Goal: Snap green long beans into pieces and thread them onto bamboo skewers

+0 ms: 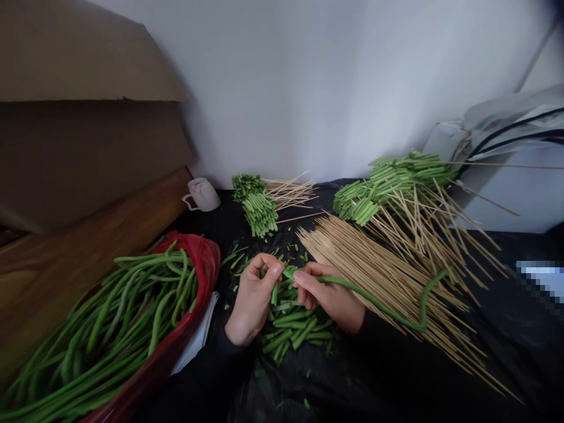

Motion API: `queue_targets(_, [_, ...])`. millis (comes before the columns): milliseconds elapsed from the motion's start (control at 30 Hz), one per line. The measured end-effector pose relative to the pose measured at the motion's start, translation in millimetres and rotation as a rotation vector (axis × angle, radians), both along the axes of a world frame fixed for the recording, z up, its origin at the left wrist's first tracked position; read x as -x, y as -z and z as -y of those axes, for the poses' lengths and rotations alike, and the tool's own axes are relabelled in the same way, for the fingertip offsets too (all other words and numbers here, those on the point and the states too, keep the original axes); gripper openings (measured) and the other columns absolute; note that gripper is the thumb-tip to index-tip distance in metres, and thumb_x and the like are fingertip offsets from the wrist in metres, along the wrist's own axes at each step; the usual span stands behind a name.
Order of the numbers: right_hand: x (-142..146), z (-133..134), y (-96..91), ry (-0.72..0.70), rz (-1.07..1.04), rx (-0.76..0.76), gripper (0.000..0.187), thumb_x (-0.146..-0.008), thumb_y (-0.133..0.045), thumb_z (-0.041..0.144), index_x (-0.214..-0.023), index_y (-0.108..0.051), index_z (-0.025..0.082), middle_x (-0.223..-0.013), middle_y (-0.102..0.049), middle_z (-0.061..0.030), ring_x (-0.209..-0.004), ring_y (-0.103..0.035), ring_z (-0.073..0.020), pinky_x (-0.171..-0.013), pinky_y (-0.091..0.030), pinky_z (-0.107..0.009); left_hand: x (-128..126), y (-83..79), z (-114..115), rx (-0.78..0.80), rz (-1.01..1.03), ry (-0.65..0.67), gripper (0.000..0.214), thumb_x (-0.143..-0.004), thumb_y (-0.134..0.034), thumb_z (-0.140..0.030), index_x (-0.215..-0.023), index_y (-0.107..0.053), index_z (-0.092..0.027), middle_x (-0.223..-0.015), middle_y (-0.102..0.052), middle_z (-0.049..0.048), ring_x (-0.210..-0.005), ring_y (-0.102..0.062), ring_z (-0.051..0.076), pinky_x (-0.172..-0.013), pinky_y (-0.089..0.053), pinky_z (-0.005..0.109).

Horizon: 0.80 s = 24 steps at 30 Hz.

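A single long bean [374, 298] runs from between my two hands out to the right, its far end curling up above the skewers. My right hand [328, 294] is closed around it near its left end. My left hand [255, 296] is pinched at that same end, thumb against fingers, and a short green piece [274, 294] shows just under its fingertips. Below both hands lies a pile of cut bean pieces [297, 329] on black plastic sheeting [282, 393]. Part of the pile is hidden by my hands.
At left, a red plastic bag [207, 258] holds whole long beans [118, 317]. Bare bamboo skewers [374, 258] lie at right. Behind are skewered bean bundles [259, 214] [396, 182], a white mug [202, 195] and a cardboard box [88, 141] near the wall.
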State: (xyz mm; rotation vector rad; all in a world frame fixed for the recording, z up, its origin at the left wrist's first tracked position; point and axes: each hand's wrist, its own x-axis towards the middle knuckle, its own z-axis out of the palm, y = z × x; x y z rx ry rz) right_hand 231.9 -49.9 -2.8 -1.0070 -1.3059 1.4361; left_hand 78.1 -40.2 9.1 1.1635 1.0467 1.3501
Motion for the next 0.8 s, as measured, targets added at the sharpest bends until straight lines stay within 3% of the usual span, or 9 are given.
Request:
queue_targets(267, [1,3,-4.4,-0.039,0.066,0.02,0.028,-0.086,-0.06,0.041,-0.07,-0.062,0.018,-0.055,-0.061,0.0029,-0.047,-0.053,-0.0086,-0.048,-0.041,-0.02,9,-2.9,-11,-0.029,0.128,-0.227,0.03,-0.073,-0.078,-0.038,-0.078,-0.056,-0.017,-0.062,-0.05,-0.0066,-0.048,-0.038,0.004,-0.045,-0.031,0.016])
queue_targets(367, [-1,2,-1.9,-0.029,0.017,0.028,0.03,-0.086,-0.06,0.042,-0.068,-0.06,0.018,-0.054,-0.06,0.0032,-0.046,-0.052,-0.008,-0.047,-0.04,-0.02,18,-10.8,-17,0.116,0.35,-0.148,0.027,-0.076,-0.075,-0.034,-0.08,-0.055,-0.016,-0.06,-0.045,-0.0075,-0.044,-0.032,0.002,-0.039,-0.024,0.013])
queue_targets(500, [-4,-1,-1.1,-0.006,-0.016,0.044,0.032,-0.086,-0.06,0.043,-0.066,-0.059,0.018,-0.053,-0.06,0.0038,-0.046,-0.051,-0.0078,-0.048,-0.039,-0.02,22,-17.9,-18,0.329,0.52,0.085,0.024,-0.082,-0.069,-0.035,-0.08,-0.058,-0.014,-0.059,-0.041,-0.006,-0.044,-0.033,0.003,-0.037,-0.022,0.011])
queue_targets(600, [-6,-2,-3.2,0.016,-0.014,0.04,0.032,-0.085,-0.06,0.044,-0.065,-0.059,0.018,-0.053,-0.059,0.0038,-0.046,-0.051,-0.0081,-0.048,-0.039,-0.021,18,-16.3,-13,0.291,0.372,0.149,0.029,-0.081,-0.069,-0.04,-0.081,-0.061,-0.013,-0.06,-0.044,-0.0054,-0.042,-0.028,0.002,-0.037,-0.02,0.012])
queue_targets(700, [-7,-2,-5.3,0.049,-0.01,0.033,0.033,-0.085,-0.061,0.044,-0.064,-0.059,0.018,-0.053,-0.059,0.0035,-0.046,-0.051,-0.0082,-0.048,-0.04,-0.021,15,-12.0,-9,0.143,0.116,0.068,0.032,-0.076,-0.073,-0.044,-0.079,-0.064,-0.013,-0.055,-0.042,-0.007,-0.041,-0.025,0.002,-0.038,-0.018,0.015])
queue_targets(800, [-7,-3,-6.5,0.086,0.003,0.037,0.033,-0.085,-0.061,0.044,-0.064,-0.058,0.018,-0.053,-0.058,0.0036,-0.046,-0.05,-0.0081,-0.048,-0.04,-0.021,14,-10.8,-7,-0.002,-0.134,-0.032,0.027,-0.073,-0.077,-0.04,-0.076,-0.069,-0.014,-0.057,-0.052,-0.0033,-0.047,-0.037,0.006,-0.044,-0.028,0.018])
